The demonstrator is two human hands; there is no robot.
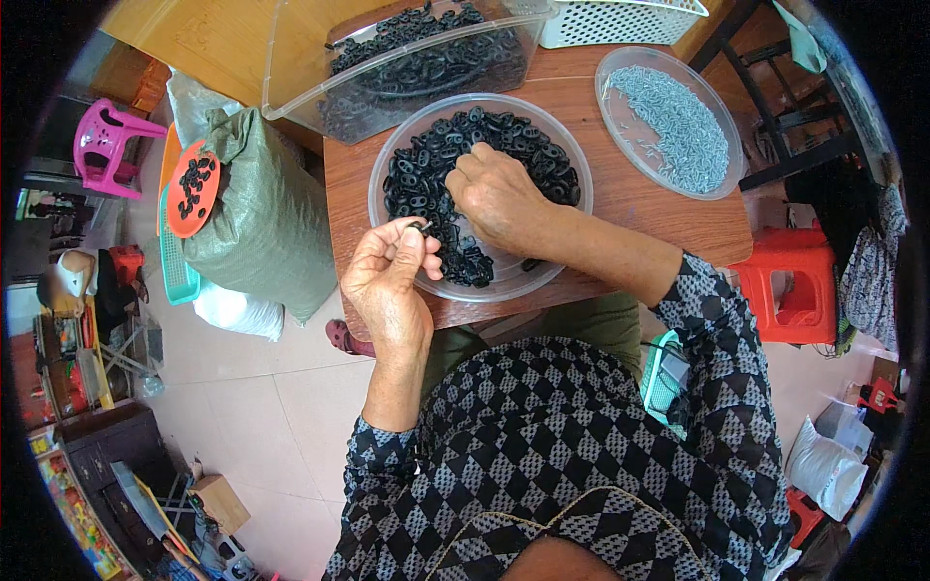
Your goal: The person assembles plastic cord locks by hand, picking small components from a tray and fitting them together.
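Note:
My left hand (392, 281) is at the near left rim of a round clear plastic tub (579, 160). Its thumb and fingers pinch a small black plastic piece (417, 229) with a short silvery bit showing at it. Many small black oval pieces with two holes (465, 266) lie heaped in the tub. Over the heap, my right hand (499, 194) has its fingers bent together, tips down among the pieces; whatever is between them is hidden. To the right, a round clear lid-like tray (620, 145) holds a spread of small silvery screws (688, 131).
Behind the tub stands a clear bin (291, 73) of black pieces, beside a white perforated basket (625, 21). All rest on a brown wooden table (630, 228). A green sack (266, 218) with an orange plate (179, 215) stands left; a red stool (790, 290) stands right.

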